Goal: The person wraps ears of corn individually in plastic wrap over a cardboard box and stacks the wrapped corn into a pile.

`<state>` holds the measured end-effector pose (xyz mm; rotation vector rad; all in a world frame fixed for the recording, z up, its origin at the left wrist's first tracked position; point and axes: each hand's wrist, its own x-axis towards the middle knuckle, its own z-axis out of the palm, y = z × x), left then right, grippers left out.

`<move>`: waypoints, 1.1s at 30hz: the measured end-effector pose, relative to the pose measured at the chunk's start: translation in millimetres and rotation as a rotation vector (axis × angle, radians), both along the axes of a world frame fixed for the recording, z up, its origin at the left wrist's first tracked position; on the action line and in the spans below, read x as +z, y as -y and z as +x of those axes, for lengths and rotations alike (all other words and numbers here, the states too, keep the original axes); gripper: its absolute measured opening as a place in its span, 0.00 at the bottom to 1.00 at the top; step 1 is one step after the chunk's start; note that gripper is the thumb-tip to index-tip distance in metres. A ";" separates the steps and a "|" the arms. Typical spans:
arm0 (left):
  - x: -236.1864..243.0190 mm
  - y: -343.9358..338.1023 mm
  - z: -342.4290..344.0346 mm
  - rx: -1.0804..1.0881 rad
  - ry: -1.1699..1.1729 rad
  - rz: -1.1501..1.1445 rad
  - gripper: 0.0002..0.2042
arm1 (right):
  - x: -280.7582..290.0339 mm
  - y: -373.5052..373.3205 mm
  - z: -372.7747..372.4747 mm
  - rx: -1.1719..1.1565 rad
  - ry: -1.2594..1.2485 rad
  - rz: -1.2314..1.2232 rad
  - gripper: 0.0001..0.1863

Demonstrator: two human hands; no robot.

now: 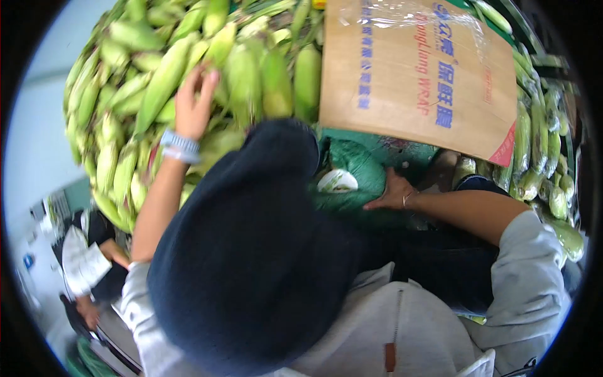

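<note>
My left hand (195, 100), with a band on the wrist, reaches into a large pile of green corn ears in husks (157, 81); its fingers are apart, their tips touching an ear. My right hand (396, 191) is spread against the side of a crumpled green bag (358, 160), thumb stretched toward the lower left. A white round object (337, 180) with a small opening or contents I cannot make out sits in the bag's folds. A dark cap (245, 245) fills the middle of the view and hides what lies beneath it.
A printed cardboard sheet or box (414, 69) covers the back right. Plastic-wrapped corn ears (537, 144) lie along the right edge. At the lower left, another person (88, 264) in dark and white clothing is beside a pale floor (31, 239).
</note>
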<state>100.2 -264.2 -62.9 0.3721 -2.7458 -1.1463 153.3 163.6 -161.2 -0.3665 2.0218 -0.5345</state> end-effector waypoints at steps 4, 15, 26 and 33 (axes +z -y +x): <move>-3.9 -7.3 -0.5 -0.347 0.341 -0.140 0.19 | 7.0 14.4 -15.7 0.136 0.185 0.207 0.59; 11.4 -31.2 -93.1 -0.489 0.123 0.046 0.18 | 28.2 121.9 24.7 0.153 0.124 0.077 0.53; 166.9 -97.0 -146.8 -0.862 -0.234 -0.622 0.22 | 215.1 -92.0 -87.4 -0.118 -0.344 0.588 0.35; 145.9 -224.0 -231.0 -0.946 -0.061 -0.839 0.26 | 111.4 -175.8 -166.9 -0.753 -0.756 0.357 0.44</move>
